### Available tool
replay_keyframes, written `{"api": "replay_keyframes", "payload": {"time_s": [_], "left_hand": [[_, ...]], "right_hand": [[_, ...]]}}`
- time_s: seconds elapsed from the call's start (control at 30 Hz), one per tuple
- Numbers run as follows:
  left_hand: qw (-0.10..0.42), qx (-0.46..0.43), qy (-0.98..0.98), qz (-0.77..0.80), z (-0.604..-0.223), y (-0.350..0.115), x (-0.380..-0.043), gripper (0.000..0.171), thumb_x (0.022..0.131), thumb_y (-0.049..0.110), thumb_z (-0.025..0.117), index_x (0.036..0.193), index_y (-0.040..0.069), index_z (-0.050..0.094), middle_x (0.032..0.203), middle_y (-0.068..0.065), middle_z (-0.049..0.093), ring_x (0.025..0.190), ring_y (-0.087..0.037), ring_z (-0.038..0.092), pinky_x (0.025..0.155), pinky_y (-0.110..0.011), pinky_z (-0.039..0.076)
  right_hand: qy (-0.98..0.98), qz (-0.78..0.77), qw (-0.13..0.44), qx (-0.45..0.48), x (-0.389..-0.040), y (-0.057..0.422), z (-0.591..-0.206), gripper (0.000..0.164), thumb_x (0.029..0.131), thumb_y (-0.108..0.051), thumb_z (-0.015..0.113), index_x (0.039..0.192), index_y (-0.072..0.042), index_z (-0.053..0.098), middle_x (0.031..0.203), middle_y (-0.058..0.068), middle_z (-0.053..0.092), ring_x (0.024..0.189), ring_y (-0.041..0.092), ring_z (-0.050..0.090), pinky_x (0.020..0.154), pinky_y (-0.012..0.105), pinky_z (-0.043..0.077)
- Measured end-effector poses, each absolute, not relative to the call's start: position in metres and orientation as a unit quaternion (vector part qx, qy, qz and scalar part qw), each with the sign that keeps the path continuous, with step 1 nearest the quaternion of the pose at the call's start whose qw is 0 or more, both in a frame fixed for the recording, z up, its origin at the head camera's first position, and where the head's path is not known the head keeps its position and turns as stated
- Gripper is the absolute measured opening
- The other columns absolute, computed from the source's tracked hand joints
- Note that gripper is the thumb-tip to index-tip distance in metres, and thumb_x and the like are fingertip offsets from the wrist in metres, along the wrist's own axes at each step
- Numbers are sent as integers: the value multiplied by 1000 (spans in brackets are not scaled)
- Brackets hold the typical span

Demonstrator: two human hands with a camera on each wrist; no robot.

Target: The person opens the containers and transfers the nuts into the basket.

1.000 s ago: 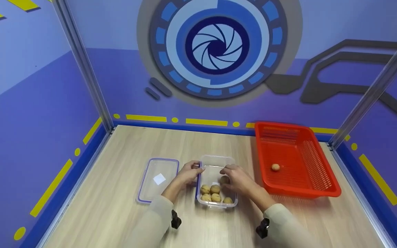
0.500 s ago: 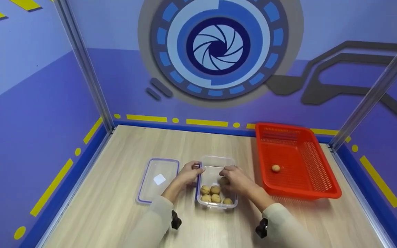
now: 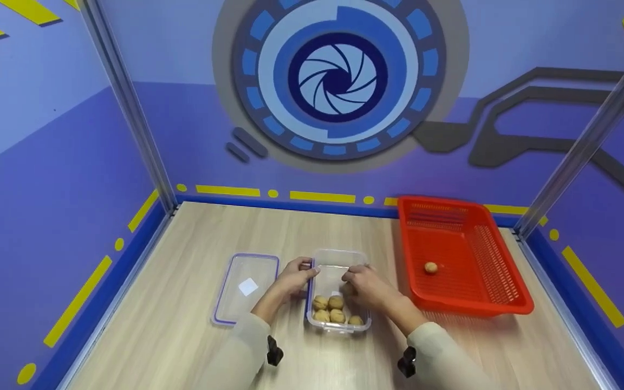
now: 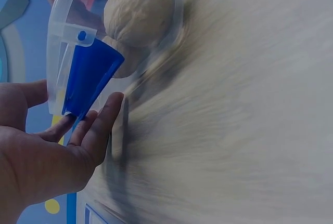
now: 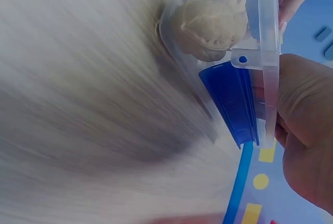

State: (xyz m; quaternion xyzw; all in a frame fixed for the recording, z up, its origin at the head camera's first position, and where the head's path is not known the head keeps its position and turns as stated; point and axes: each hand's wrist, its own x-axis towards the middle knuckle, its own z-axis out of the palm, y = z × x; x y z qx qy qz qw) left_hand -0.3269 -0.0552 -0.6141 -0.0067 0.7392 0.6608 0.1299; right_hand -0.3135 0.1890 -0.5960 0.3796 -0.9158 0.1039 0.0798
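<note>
A clear plastic food container (image 3: 339, 329) with blue side latches stands on the table, several walnuts (image 3: 336, 315) gathered at its near end. My left hand (image 3: 293, 279) grips its left wall, thumb at the rim; in the left wrist view the fingers (image 4: 106, 122) lie below the blue latch (image 4: 91, 76). Over the right rim reaches my right hand (image 3: 370, 287), its fingers curled down inside around a walnut that the hand mostly covers. The right wrist view shows that hand at the rim above the other blue latch (image 5: 231, 102), its fingertips hidden.
The container's clear lid (image 3: 229, 298), blue-edged with a white label, lies on the table to the left. At the right stands a red plastic basket (image 3: 499, 310) with a single walnut (image 3: 430, 267) in it. Printed panels surround the table on the left, back and right.
Both hands stay at the container. The right hand's fingers have dipped slightly and cover more of the walnut beneath them. The head view has shifted slightly.
</note>
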Motion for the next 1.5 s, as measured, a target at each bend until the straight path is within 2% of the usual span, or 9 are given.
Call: {"api": "replay_keyframes", "payload": {"time_s": [0.27, 0.53, 0.8, 1.03, 1.2, 1.37, 1.5], "left_hand": [[141, -18, 744, 652, -613, -56, -326, 49, 101, 16, 70, 144, -1, 55, 129, -17, 61, 111, -26, 59, 84, -39, 59], [144, -15, 740, 656, -612, -56, -327, 51, 103, 16, 69, 146, -3, 53, 129, -17, 62, 115, -28, 61, 87, -38, 58], [129, -10, 742, 658, -614, -53, -327, 45, 101, 11, 68, 142, -4, 55, 126, -17, 62, 111, -25, 60, 87, -37, 58], [129, -14, 738, 662, -613, -52, -327, 47, 101, 13, 69, 143, -4, 56, 125, -17, 63, 110, -25, 61, 87, -37, 58], [128, -2, 749, 651, -611, -53, -327, 48, 103, 15, 69, 144, -6, 56, 124, -15, 64, 110, -24, 60, 91, -36, 56], [128, 3, 753, 646, -612, -57, -325, 47, 103, 14, 69, 143, -7, 57, 123, -15, 64, 111, -24, 60, 95, -37, 54], [133, 1, 743, 656, -613, -58, -325, 48, 103, 15, 69, 144, -6, 56, 124, -16, 64, 112, -26, 62, 91, -37, 57]], "right_hand": [[-918, 111, 84, 371, -311, 187, -597, 20, 91, -12, 84, 107, -2, 77, 100, 9, 71, 98, 32, 68, 96, 53, 53], [-921, 107, 73, 367, -312, 185, -595, 18, 93, -13, 83, 106, -2, 77, 100, 11, 71, 98, 32, 68, 98, 53, 53], [-913, 104, 95, 383, -315, 187, -597, 11, 92, -8, 82, 99, -2, 75, 93, 9, 70, 91, 31, 69, 91, 51, 54], [-911, 117, 85, 387, -314, 188, -597, 11, 93, -8, 81, 99, -1, 75, 92, 9, 70, 90, 31, 68, 90, 51, 54], [-910, 122, 99, 385, -314, 189, -598, 13, 89, -7, 84, 97, -2, 75, 91, 7, 67, 90, 29, 66, 90, 49, 54], [-895, 130, 134, 405, -314, 190, -602, 15, 83, -1, 84, 92, -4, 73, 85, 3, 60, 82, 23, 61, 79, 42, 55], [-891, 144, 154, 401, -313, 189, -602, 17, 83, -1, 85, 96, -4, 74, 86, 2, 62, 81, 21, 60, 74, 39, 57]]}}
